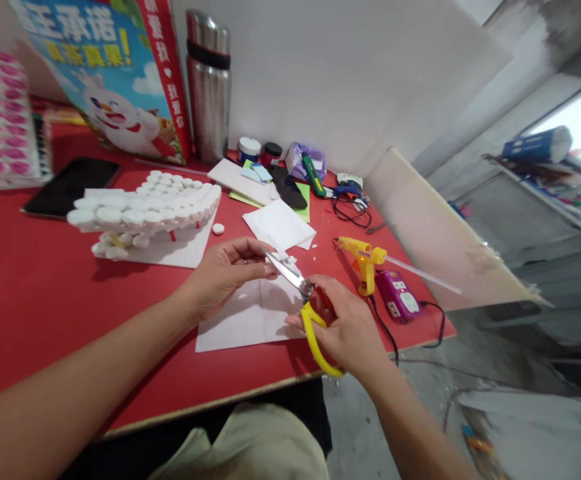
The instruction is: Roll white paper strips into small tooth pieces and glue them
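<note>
In my right hand (pixel 348 323) is a pair of scissors (pixel 288 273), its yellow handles around my fingers and its metal blades pointing up and left. My left hand (pixel 220 277) pinches a small white piece (pixel 271 258) between thumb and fingertips, right at the blades. The material of that piece is too small to make out. Below both hands lies a folded white sheet of paper (pixel 235 327). Another white paper (pixel 280 225) lies just beyond, with tiny white scraps beside it. To the left stands a model built from white round pieces (pixel 140 210) on a white base.
A yellow glue gun (pixel 365 260) with a glue stick and a purple box (pixel 398 297) lie at the right, cords trailing. Behind are a steel thermos (pixel 209 100), small jars, a green-handled cutter (pixel 313 176) and a colourful bag (pixel 115 80). A black phone (pixel 73 183) lies left.
</note>
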`<state>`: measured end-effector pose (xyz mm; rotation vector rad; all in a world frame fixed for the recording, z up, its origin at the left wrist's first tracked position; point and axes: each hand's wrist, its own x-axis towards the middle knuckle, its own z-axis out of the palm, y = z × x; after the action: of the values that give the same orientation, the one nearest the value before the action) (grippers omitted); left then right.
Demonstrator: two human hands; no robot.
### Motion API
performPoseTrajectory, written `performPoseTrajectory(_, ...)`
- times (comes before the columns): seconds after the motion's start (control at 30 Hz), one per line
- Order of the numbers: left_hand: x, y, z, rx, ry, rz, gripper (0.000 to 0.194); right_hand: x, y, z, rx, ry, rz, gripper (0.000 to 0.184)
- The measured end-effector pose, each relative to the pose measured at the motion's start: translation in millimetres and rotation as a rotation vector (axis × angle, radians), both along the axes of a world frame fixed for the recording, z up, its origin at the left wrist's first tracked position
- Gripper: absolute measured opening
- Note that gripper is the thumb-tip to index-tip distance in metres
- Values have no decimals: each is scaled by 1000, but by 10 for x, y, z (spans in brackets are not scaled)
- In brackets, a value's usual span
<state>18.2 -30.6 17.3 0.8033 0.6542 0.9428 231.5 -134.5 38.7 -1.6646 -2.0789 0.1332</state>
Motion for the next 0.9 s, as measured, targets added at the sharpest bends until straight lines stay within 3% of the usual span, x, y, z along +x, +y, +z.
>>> performPoseTrajectory(0.9, -7, 0, -35, -19, -73, -5, 30, -44, -3, 23, 18, 38, 16, 27)
